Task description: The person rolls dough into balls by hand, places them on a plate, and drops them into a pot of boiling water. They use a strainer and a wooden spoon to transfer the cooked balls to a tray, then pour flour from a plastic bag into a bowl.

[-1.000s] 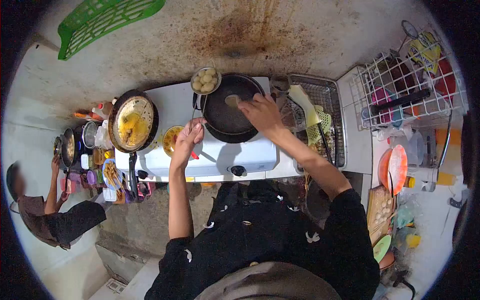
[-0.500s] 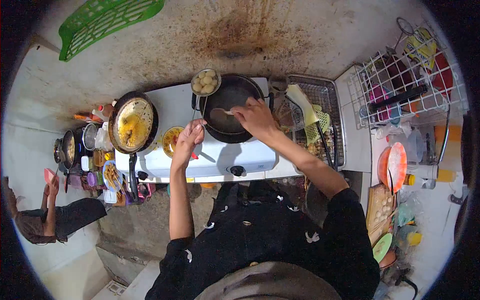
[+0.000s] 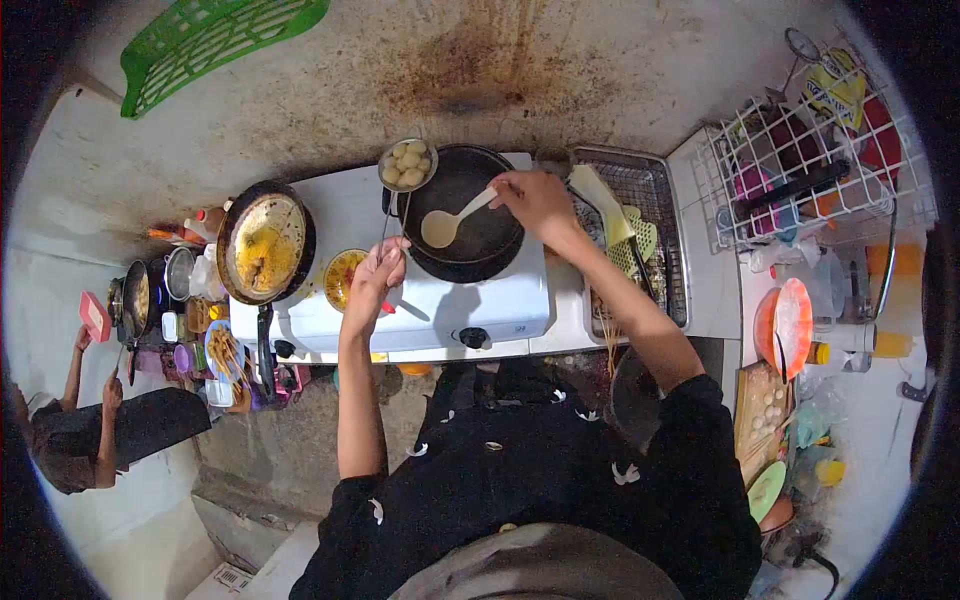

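Note:
My left hand (image 3: 376, 272) is closed on the handle of a wire strainer (image 3: 398, 212). Pale round balls (image 3: 407, 163) sit in its bowl, at the left rim of a dark pot (image 3: 508, 238). With closed fingers, my right hand (image 3: 536, 200) holds a cream-coloured spoon (image 3: 441, 229) by the end of its handle. The spoon's bowl is over the pot, and the dark interior makes the liquid level hard to read. Just left of my left hand, a bowl of yellow and red food (image 3: 343, 280) stands on the white stove (image 3: 430, 318).
A frying pan (image 3: 264, 243) with yellow contents sits on the stove's left side. To the right are a wire tray (image 3: 681, 290) with a yellow-green slotted turner (image 3: 636, 245) and a white rack (image 3: 800, 150). Another person (image 3: 75, 430) stands at far left, holding a pink box (image 3: 95, 317).
My right hand has moved up and right, and the spoon's bowl now shows fully above the pot. The strainer stays nearly still. The other person's pink box has been raised.

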Demonstrator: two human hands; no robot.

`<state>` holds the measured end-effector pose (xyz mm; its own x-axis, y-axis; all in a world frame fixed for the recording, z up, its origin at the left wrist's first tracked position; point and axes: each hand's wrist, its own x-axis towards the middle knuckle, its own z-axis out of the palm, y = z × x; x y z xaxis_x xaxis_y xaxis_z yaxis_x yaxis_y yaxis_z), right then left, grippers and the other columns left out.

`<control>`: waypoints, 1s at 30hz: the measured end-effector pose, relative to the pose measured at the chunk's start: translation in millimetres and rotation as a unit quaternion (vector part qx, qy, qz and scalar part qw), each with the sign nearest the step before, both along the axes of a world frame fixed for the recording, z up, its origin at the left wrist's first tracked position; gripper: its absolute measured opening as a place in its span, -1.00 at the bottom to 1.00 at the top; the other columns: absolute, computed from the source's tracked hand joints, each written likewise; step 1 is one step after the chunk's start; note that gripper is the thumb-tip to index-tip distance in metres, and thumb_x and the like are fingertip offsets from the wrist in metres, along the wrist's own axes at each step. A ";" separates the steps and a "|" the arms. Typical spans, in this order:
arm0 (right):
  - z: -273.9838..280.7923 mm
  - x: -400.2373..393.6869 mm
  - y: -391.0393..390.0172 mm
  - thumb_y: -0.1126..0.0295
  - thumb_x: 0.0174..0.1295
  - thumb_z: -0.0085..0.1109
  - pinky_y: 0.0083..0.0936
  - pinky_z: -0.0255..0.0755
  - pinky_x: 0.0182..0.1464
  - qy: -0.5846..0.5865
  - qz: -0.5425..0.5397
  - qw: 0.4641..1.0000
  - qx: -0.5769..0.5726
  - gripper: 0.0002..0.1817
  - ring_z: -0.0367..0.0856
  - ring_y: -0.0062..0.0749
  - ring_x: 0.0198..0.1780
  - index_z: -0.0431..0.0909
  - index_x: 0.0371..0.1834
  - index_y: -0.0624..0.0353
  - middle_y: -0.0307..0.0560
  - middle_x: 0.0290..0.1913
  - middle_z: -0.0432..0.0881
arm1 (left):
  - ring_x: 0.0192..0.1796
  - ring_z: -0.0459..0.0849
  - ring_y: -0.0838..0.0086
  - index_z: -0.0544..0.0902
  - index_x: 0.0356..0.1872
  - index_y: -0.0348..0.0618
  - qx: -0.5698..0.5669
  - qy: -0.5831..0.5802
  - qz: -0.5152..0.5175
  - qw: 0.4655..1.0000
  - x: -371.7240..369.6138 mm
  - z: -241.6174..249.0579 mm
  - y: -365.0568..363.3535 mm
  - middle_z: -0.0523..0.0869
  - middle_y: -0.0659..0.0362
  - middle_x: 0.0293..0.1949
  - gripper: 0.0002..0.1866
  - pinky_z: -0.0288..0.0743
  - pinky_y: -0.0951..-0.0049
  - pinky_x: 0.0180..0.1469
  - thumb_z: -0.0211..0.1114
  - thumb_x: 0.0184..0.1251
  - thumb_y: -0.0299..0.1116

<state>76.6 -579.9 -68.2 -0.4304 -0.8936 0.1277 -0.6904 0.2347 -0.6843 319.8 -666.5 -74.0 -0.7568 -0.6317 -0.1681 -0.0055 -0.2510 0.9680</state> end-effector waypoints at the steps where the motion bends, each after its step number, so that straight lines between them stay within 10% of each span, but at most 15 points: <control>1: 6.2 -1.9 0.3 0.24 0.08 -0.03 -0.30 0.43 -0.31 0.008 0.006 0.999 -0.031 -0.81 0.58 -0.20 -0.40 0.59 -0.43 -0.01 -0.22 -0.53 0.61 | -0.56 0.11 0.72 0.38 -0.10 -0.31 -0.003 -0.001 -0.002 1.000 0.2 0.6 0.1 0.17 0.40 -0.64 -0.70 -0.02 0.71 -0.46 -0.08 0.33 -0.27; 16: -12.1 -10.7 8.4 0.29 0.07 -0.09 -0.22 0.30 -0.06 0.367 0.070 0.927 0.009 -0.79 0.48 -0.15 -0.16 0.59 -0.36 -0.10 -0.01 -0.26 0.57 | -0.57 0.12 0.72 0.39 -0.13 -0.27 0.019 0.002 0.005 1.000 3.5 6.0 5.4 0.18 0.40 -0.64 -0.73 -0.01 0.72 -0.47 -0.07 0.33 -0.27; 30: -10.0 17.0 16.0 0.26 0.09 0.01 -0.31 0.31 -0.10 0.239 0.042 0.970 0.035 -0.82 0.49 -0.25 -0.28 0.60 -0.39 0.04 -0.06 -0.51 0.55 | -0.57 0.10 0.71 0.39 -0.14 -0.26 0.010 -0.001 0.008 1.000 5.6 6.2 8.4 0.17 0.40 -0.64 -0.74 -0.01 0.71 -0.46 -0.07 0.34 -0.26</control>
<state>93.5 -563.9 -78.2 -0.2621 -0.9368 0.2318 -0.9433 0.1979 -0.2666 325.4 -658.1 -67.7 -0.7460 -0.6408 -0.1813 -0.0022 -0.2699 0.9629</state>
